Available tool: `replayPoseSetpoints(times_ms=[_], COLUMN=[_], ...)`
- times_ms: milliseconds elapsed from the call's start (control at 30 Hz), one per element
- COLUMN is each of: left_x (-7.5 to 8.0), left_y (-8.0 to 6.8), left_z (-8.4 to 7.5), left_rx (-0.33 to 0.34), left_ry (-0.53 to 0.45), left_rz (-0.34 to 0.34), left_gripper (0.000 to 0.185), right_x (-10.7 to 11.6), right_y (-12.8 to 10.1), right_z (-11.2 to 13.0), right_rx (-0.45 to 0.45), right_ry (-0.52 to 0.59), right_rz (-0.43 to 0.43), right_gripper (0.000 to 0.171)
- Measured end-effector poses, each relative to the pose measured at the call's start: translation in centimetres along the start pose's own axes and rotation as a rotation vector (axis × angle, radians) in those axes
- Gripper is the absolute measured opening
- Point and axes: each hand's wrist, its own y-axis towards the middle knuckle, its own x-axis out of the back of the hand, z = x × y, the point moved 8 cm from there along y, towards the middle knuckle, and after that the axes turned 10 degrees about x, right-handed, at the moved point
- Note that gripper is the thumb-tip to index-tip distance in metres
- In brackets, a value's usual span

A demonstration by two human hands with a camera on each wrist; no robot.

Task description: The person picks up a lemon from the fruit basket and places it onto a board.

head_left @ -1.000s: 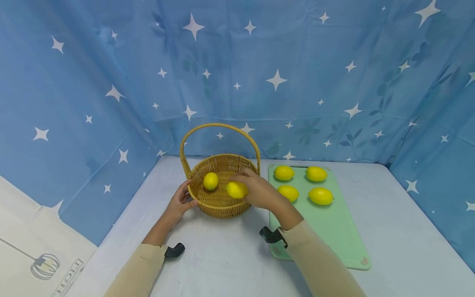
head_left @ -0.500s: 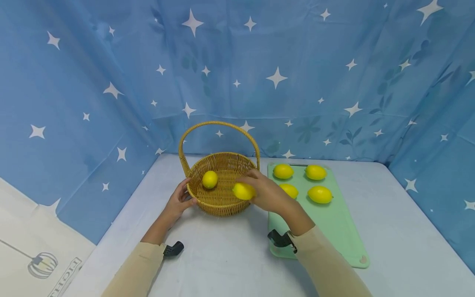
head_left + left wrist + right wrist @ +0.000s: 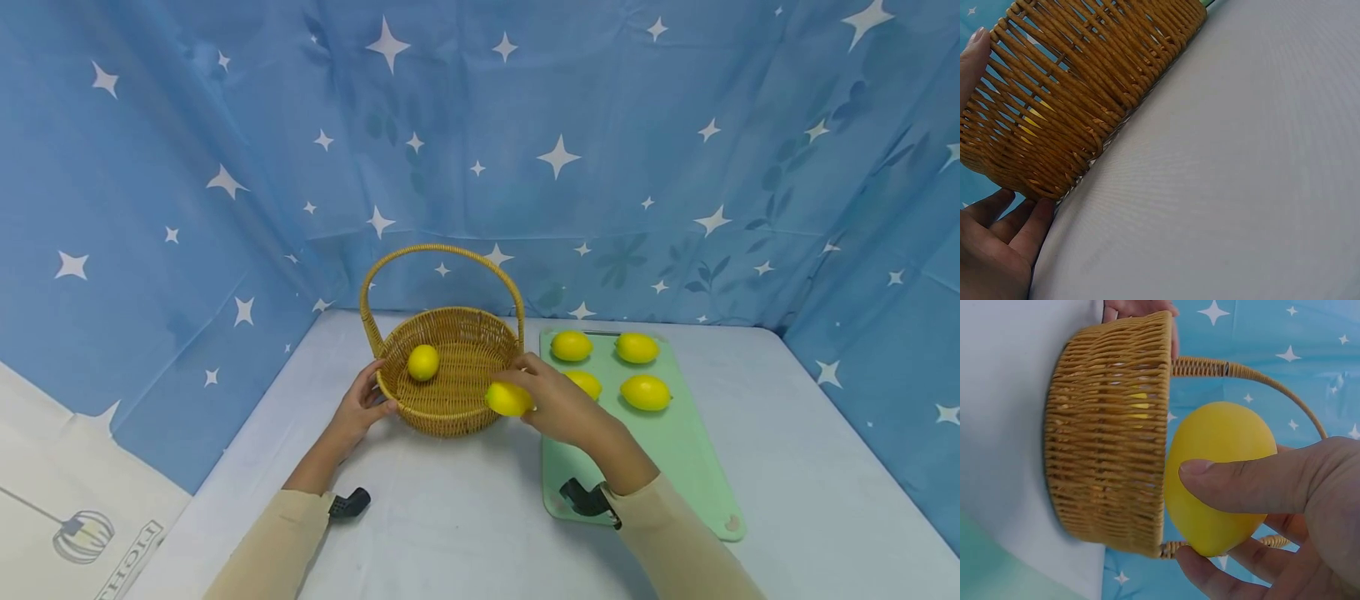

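A woven wicker basket (image 3: 450, 412) with an arched handle stands on the table. One yellow lemon (image 3: 423, 362) lies inside it. My left hand (image 3: 372, 393) grips the basket's left rim, thumb over the edge and fingers (image 3: 1007, 228) against the outer wall of the basket (image 3: 1079, 94). My right hand (image 3: 527, 394) holds a second lemon (image 3: 506, 400) just outside the basket's right rim, above the table. In the right wrist view the thumb (image 3: 1241, 484) presses across this lemon (image 3: 1219, 444), beside the basket's wall (image 3: 1110, 425).
A pale green cutting board (image 3: 675, 475) lies right of the basket with several lemons on it, such as those at the back (image 3: 571, 345) and right (image 3: 647, 392). Blue star-patterned cloth (image 3: 600, 125) closes the back and sides. Bare table (image 3: 450, 517) lies in front.
My right hand has carried its lemon rightward and toward me, from over the basket's inside to outside its right rim. The left hand has stayed on the basket.
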Motion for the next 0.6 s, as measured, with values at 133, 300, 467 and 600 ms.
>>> replayPoseSetpoints(times_ms=[133,300,467,600], left_x=[-0.1,0.0,0.0,0.0], left_y=[0.1,0.1,0.0,0.0], left_z=[0.0,0.1,0.0,0.0], left_rx=[-0.007,-0.004,-0.006,-0.012], left_ry=[-0.013,-0.017,-0.011,0.006], left_rz=[0.015,0.016,0.005,-0.002], left_gripper=[0.08,0.08,0.078,0.077], right_x=[0.0,-0.1,0.0,0.0], right_y=[-0.8,-1.7,-2.6,-3.2], right_z=[-0.3,-0.7,-1.1,-1.5], right_rx=[-0.026,-0.047,-0.052,-0.05], right_ry=[0.001,-0.012,-0.019,-0.017], right_rz=[0.007,0.013,0.015,0.013], right_gripper=[0.067,0.066,0.065,0.065])
